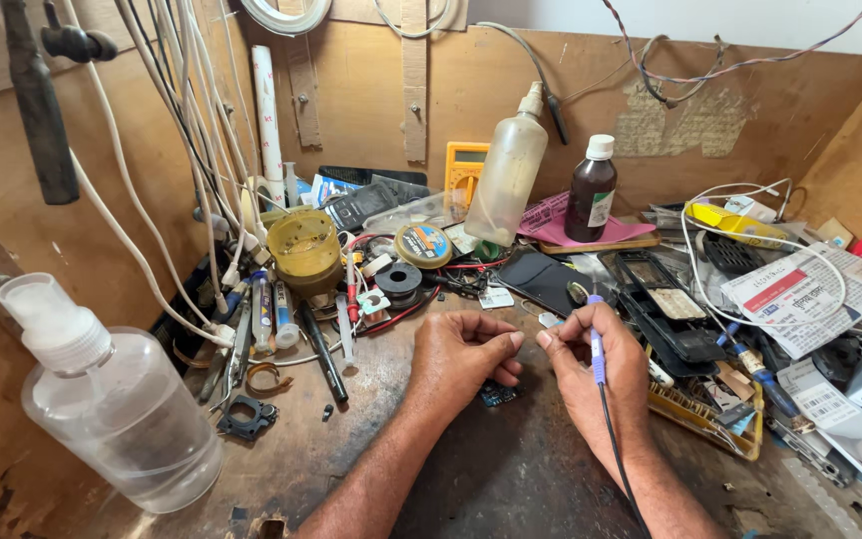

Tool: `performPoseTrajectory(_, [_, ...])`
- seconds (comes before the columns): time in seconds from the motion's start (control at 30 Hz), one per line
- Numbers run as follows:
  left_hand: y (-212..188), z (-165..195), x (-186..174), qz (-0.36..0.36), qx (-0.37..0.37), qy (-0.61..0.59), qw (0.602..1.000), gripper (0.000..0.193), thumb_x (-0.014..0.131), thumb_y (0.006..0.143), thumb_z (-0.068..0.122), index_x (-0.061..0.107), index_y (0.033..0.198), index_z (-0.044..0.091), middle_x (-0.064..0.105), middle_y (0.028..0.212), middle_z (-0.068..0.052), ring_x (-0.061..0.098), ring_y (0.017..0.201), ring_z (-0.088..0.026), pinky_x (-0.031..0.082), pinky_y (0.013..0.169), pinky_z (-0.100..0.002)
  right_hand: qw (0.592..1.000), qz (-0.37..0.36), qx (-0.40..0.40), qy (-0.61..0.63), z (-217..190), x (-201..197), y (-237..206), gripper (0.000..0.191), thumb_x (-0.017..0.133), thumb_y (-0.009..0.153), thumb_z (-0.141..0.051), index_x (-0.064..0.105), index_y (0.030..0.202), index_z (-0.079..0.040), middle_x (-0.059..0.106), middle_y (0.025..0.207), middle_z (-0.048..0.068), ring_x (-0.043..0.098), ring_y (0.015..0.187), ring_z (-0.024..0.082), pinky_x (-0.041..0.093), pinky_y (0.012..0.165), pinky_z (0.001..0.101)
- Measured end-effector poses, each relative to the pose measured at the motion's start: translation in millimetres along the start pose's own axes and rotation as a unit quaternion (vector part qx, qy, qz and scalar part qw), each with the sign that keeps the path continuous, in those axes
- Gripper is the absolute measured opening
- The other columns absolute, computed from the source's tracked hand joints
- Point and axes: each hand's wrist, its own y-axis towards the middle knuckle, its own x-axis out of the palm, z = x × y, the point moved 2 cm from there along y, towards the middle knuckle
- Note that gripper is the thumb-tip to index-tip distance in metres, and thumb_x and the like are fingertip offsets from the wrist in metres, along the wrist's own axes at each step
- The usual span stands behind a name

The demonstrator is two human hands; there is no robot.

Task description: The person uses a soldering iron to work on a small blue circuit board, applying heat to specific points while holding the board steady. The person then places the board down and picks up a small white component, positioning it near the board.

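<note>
Small blue circuit board [497, 394] half hidden under curled left hand [461, 357]; right hand [591, 369] clamped on soldering iron [597, 351], tip obscured.

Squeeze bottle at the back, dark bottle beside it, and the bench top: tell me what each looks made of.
Squeeze bottle: cloudy, matte soft plastic, likely; light passes through it dimly.
Dark bottle: brown glass or hard plastic, glossy, with a white plastic cap.
Bench top: wood, probably; worn, stained dark, scuffed finish.

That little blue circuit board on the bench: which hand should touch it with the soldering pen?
Probably the right hand: it holds the purple soldering pen, tip pointing up, beside the small blue circuit board. The left hand rests on the board, so it can steady it.
</note>
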Motion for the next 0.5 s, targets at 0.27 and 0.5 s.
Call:
performPoseTrajectory(0.27, [2.0,0.4,-2.3,0.016,0.0,-0.039,0.999,0.021,0.078,0.086,0.006,0.073,0.095,-0.012,0.075,0.076,-0.016,0.073,0.06,-0.017,0.063,0.051,-0.03,1.0,0.014,-0.005,0.004,-1.5,-2.1,-0.4,0.021,0.078,0.086,-0.006,0.057,0.087,-0.004,0.071,0.079,0.002,0.069,0.075,0.008,0.053,0.064,0.0251])
performPoseTrajectory(0.5, [1.5,2.9,-6.8,0.076,0.059,-0.013,0.995,0.016,0.075,0.087,0.004,0.078,0.1,-0.005,0.078,0.078,-0.012,0.076,0.064,-0.014,0.064,0.059,-0.027,0.999,0.026,0.002,-0.02,-4.6,-2.6,-1.9,0.019,0.079,0.086,-0.008,0.061,0.09,-0.003,0.07,0.078,0.005,0.063,0.069,0.011,0.052,0.064,0.0267])
